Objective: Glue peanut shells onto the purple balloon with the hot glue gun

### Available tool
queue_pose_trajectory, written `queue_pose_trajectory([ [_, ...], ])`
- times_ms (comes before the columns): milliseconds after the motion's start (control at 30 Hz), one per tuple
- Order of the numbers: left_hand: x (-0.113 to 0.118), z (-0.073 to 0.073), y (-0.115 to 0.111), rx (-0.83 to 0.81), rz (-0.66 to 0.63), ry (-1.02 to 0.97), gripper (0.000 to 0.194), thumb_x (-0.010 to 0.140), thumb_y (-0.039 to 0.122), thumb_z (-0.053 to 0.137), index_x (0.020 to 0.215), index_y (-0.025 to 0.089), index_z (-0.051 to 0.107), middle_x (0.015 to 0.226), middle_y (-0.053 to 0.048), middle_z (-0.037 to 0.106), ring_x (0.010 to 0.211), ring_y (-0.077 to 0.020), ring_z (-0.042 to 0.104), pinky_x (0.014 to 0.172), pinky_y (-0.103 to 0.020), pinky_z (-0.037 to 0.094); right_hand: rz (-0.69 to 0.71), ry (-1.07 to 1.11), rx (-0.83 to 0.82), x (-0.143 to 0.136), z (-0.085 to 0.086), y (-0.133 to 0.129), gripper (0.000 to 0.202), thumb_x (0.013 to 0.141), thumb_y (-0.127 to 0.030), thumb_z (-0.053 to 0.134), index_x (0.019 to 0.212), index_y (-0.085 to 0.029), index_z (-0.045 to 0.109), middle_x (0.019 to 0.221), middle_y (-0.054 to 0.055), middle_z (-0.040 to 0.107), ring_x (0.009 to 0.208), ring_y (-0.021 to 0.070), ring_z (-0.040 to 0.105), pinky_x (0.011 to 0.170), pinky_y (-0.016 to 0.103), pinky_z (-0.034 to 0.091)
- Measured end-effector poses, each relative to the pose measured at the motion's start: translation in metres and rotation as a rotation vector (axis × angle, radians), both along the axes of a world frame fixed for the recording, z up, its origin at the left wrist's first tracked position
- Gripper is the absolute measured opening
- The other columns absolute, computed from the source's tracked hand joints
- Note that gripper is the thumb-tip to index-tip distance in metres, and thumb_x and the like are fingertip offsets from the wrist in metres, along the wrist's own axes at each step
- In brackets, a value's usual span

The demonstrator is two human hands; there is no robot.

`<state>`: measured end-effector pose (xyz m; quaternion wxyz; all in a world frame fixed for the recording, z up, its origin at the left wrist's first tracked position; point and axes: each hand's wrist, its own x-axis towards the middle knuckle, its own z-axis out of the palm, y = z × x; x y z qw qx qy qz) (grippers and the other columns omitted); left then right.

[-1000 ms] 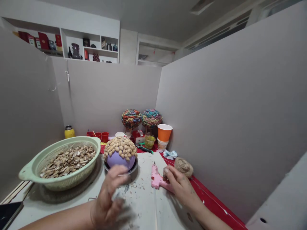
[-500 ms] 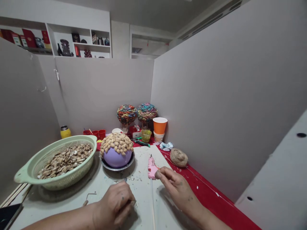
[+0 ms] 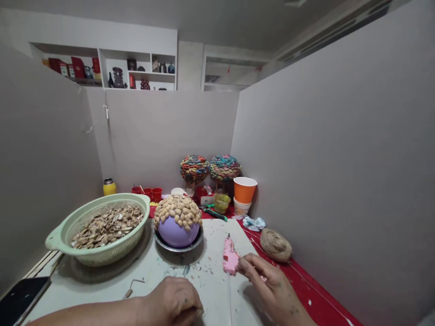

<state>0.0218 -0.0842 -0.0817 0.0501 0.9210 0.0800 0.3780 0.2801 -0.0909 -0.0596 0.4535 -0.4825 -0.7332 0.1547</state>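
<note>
Right of the purple ball point(image 3: 178, 233), the pink glue gun point(image 3: 230, 259) points away — best keep skin clear of that nozzle. The right hand point(image 3: 272, 283) touches its side, grip unclear; nearer than the ball, the left hand point(image 3: 175, 296) curls — contents hidden, can't tell.

A pink glue gun point(image 3: 230, 262) lies on a pale board point(image 3: 217, 231), nozzle pointing away, glue stick point(image 3: 229, 296) trailing behind. A purple ball point(image 3: 178, 232), its top covered in tan shells point(image 3: 178, 209), sits in a metal bowl point(image 3: 183, 250).
</note>
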Motion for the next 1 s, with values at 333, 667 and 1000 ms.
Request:
queue_pose_trajectory([
  [333,0.003,0.0,-0.002,-0.129,0.075,0.086,0.011,0.088,0.02,0.045,0.078,0.02,0.048,0.064,-0.002,0.063,0.059,-0.013,0.057,0.06,-0.022,0.043,0.129,-0.136,0.079,-0.012,-0.003,0.001,0.029,0.098,-0.032,0.039,0.073,-0.022,0.049,0.07,0.001,0.058,0.062,0.0166,0.055,0.058,0.026,0.041],
  [667,0.01,-0.002,0.001,-0.023,-0.023,0.121,0.037,0.095,0.026,0.031,0.059,0.023,0.031,0.046,0.003,0.042,0.041,-0.0114,0.034,0.045,-0.026,0.029,0.09,-0.188,0.149,-0.048,0.0,0.019,0.026,0.097,-0.029,0.043,0.074,-0.021,0.049,0.067,0.0,0.057,0.059,0.0147,0.051,0.057,0.026,0.038],
  [1000,0.011,-0.008,0.003,0.065,-0.074,0.123,0.039,0.093,0.027,0.044,0.054,0.02,0.046,0.043,0.002,0.048,0.04,-0.0107,0.043,0.043,-0.027,0.03,-0.029,-0.269,0.186,-0.078,0.002,0.043,0.017,0.088,-0.034,0.063,0.079,-0.02,0.059,0.061,-0.002,0.058,0.053,0.0162,0.054,0.054,0.027,0.031],
])
